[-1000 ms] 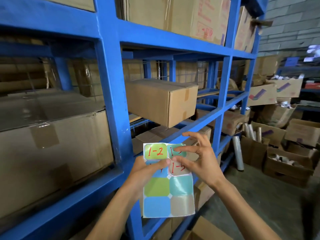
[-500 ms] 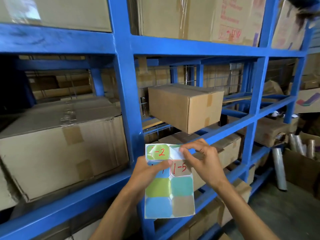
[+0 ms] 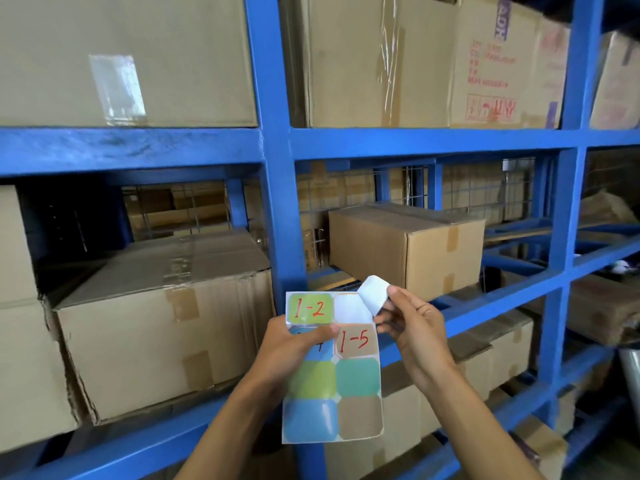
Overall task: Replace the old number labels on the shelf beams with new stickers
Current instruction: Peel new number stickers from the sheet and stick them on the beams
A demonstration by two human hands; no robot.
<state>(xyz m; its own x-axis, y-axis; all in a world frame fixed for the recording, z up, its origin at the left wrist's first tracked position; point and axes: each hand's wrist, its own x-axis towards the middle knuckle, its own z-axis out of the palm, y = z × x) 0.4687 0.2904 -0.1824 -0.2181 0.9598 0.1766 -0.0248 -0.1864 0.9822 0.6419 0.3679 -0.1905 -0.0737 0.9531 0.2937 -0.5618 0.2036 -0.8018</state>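
My left hand [image 3: 294, 344] grips a sticker sheet [image 3: 349, 403] of coloured rounded squares, thumb over its second row. Red handwriting reads 1-2 on the green sticker [image 3: 309, 309] and 1-5 on the tan one [image 3: 356, 341]. The top right cell [image 3: 349, 308] is bare white backing. My right hand [image 3: 412, 327] pinches the peeled sticker [image 3: 373, 293], whose white back faces me, just above that cell. The blue upright [image 3: 277, 188] and the upper blue beam [image 3: 433, 142] of the shelf stand behind. I see no old label on the beams.
Cardboard boxes fill the shelves: a large taped box [image 3: 162, 334] at the left, a smaller box [image 3: 405, 244] behind my hands, tall boxes [image 3: 433, 60] on the upper level. A lower blue beam [image 3: 502, 292] slopes off to the right. Wire mesh backs the bays.
The sticker in the top right cell has come off the sheet in my right hand, leaving white backing. The view has swung left and up, toward the shelf front.
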